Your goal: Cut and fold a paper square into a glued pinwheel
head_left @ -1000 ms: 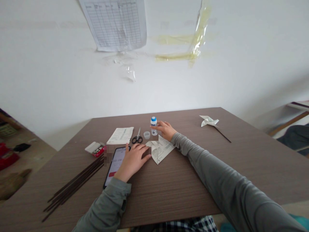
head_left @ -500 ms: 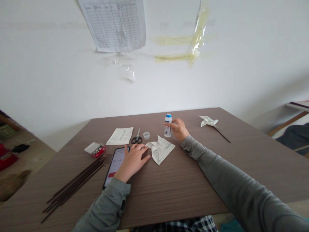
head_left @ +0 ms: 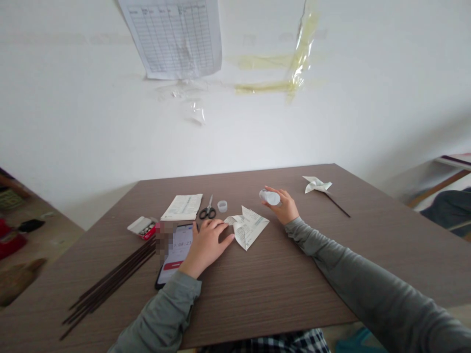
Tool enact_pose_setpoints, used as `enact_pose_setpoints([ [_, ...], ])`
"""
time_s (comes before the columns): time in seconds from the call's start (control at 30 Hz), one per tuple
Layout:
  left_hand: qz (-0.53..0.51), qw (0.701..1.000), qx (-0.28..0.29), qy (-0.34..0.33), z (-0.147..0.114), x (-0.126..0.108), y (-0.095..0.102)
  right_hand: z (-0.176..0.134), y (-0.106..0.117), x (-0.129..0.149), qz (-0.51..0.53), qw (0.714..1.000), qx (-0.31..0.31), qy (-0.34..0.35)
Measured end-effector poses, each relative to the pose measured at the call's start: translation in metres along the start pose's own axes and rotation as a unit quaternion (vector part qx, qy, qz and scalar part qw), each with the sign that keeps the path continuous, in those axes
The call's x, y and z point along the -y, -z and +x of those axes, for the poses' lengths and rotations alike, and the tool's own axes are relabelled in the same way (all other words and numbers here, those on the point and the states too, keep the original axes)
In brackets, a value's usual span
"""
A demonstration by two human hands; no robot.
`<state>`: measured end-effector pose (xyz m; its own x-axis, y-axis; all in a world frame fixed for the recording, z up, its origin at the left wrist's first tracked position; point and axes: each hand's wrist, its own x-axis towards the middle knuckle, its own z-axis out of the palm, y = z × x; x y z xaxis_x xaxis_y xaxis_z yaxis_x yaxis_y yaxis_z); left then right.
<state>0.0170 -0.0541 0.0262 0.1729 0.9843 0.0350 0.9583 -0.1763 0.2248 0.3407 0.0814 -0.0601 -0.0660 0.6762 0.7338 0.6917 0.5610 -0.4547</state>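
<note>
My right hand (head_left: 285,206) is closed around a white bottle (head_left: 271,198) above the table. The bottle is tipped over, its round end towards me and its blue top out of sight. To its left lies a partly folded sheet of printed paper (head_left: 251,228), with slit, raised corners like a pinwheel's. My left hand (head_left: 209,245) rests fairly flat at the paper's left tip, fingertips touching it and thumb apart. Under and beside that hand is a phone (head_left: 176,250) showing a running timer. A small clear cap (head_left: 222,206) and black-handled scissors (head_left: 208,211) lie behind the left hand.
A bundle of thin dark sticks (head_left: 110,279) and an opened red-and-white box (head_left: 144,228) of small pieces lie at left. Folded printed paper (head_left: 182,207) lies behind the phone. A pinwheel on a stick (head_left: 317,185) is at far right. The wall (head_left: 235,137) borders the table's back.
My right hand has gripped the bottle, lifted it off the table and tipped it, moving slightly right. My left hand stays by the paper, which has shifted slightly.
</note>
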Motion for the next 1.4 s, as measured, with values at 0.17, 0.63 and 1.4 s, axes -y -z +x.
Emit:
enact_pose_setpoints([
  [0.17, -0.002, 1.000, -0.017, -0.003, -0.001, -0.006, -0.007, -0.002, -0.008, 0.022, 0.147, 0.984, 0.007, -0.100],
  [0.63, 0.009, 0.998, -0.063, -0.028, -0.001, -0.013, -0.021, 0.005, 0.004, 0.079, 0.021, 0.968, 0.218, -0.122],
  [1.4, 0.000, 0.997, -0.071, -0.031, -0.001, -0.011, -0.022, 0.002, -0.002, 0.085, 0.015, 0.981, 0.191, -0.029],
])
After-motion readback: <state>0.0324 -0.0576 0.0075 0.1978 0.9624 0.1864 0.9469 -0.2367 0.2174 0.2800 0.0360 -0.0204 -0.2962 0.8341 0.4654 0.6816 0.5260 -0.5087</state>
